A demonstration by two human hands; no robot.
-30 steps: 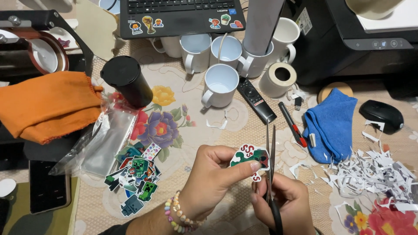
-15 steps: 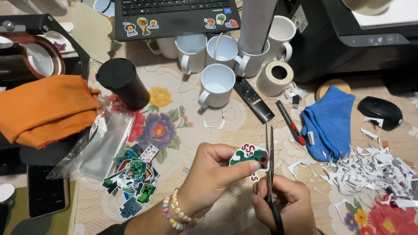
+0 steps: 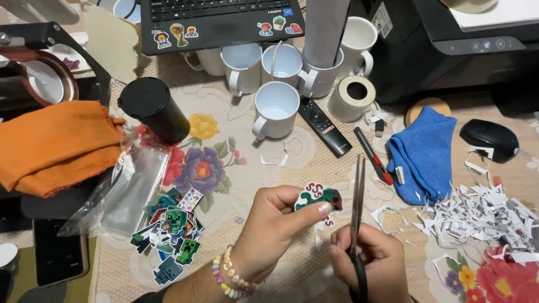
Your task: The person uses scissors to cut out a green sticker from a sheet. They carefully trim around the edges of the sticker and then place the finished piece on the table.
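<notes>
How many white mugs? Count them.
6 white mugs: one alone in front, four along the laptop edge, one by the printer. Others may be hidden.

The single head-worn view looks steeply down and slightly forward from close above the left hand (image 3: 275, 224) and right hand (image 3: 373, 261), taking in the flower-patterned table (image 3: 236, 140) out to the laptop (image 3: 224, 22) at the top edge, whose screen seems cut off.
</notes>
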